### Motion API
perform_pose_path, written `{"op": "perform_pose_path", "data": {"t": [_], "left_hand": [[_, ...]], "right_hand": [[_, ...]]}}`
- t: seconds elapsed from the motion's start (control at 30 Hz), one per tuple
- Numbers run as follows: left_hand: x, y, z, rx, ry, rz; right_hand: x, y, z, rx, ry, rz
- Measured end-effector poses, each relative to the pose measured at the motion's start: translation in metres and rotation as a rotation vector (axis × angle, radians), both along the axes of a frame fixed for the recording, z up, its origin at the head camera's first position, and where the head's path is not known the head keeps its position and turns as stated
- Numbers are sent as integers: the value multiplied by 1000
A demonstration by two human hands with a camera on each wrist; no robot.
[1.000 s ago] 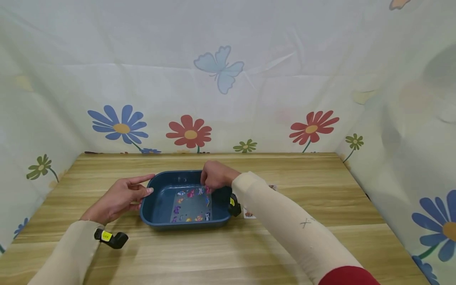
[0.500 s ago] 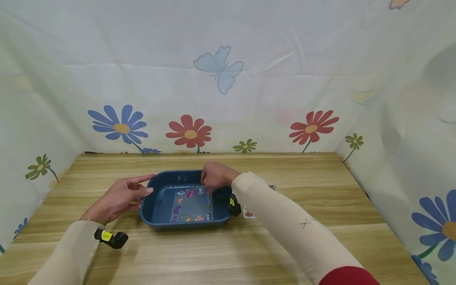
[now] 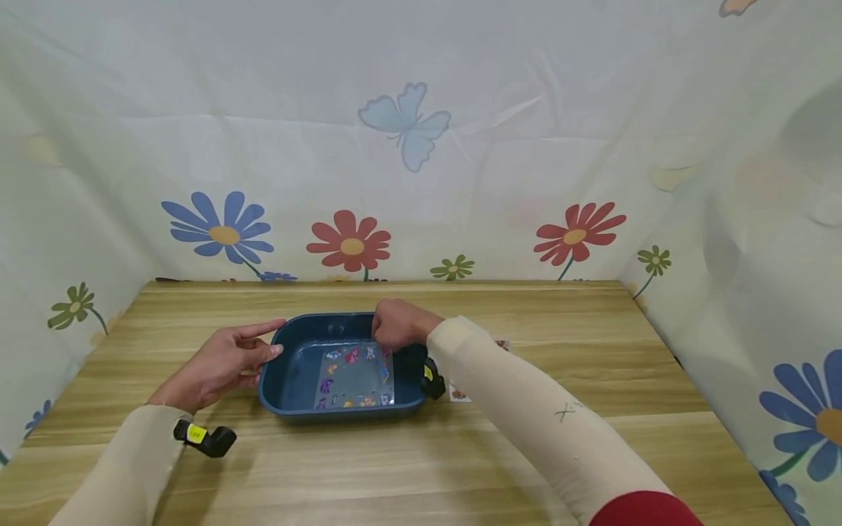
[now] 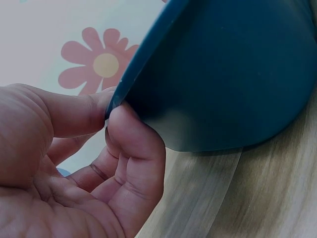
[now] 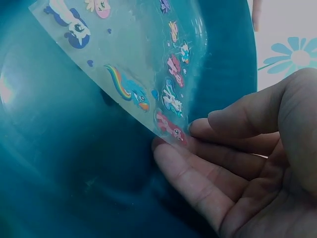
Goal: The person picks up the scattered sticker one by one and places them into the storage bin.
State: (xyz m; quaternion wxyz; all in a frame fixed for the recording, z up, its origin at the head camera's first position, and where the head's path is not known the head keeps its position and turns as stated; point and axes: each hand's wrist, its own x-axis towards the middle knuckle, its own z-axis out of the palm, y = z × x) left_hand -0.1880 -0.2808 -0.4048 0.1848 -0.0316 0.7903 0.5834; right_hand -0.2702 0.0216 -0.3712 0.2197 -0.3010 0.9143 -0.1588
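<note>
A dark blue plastic basin (image 3: 283,402) stands on the table with a clear sticker sheet (image 3: 355,380) lying in it. Small colourful pony figures run round the sheet's edges. My left hand (image 3: 230,361) pinches the basin's left rim between thumb and curled fingers, seen close up in the left wrist view, with the index finger along the rim. Inside the far right part of the basin, my right hand (image 3: 401,324) holds a corner of the sheet at its fingertips (image 5: 171,156). From the head view, the back of that hand hides this corner.
A wood-grain table (image 3: 329,482) lies under the basin. White printed paper (image 3: 458,394) shows to the right, partly covered by the right forearm. Flower-patterned cloth (image 3: 473,183) stands behind and at both sides. Each wrist wears a black camera mount (image 3: 207,440).
The sticker sheet has shifted very slightly to the right, and light now glints along its right edge. Both hands and the basin stay almost where they were.
</note>
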Motion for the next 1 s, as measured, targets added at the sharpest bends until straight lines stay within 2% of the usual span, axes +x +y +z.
{"op": "perform_pose_path", "data": {"t": [0.33,0.67,1.0], "left_hand": [[-1,-1,1,-3,-24,17],[0,-3,-1,-10,-12,4],[-3,-2,-3,-14,12,-7]], "right_hand": [[5,1,1,24,36,-9],[9,3,1,23,60,18],[9,9,5,25,69,-1]]}}
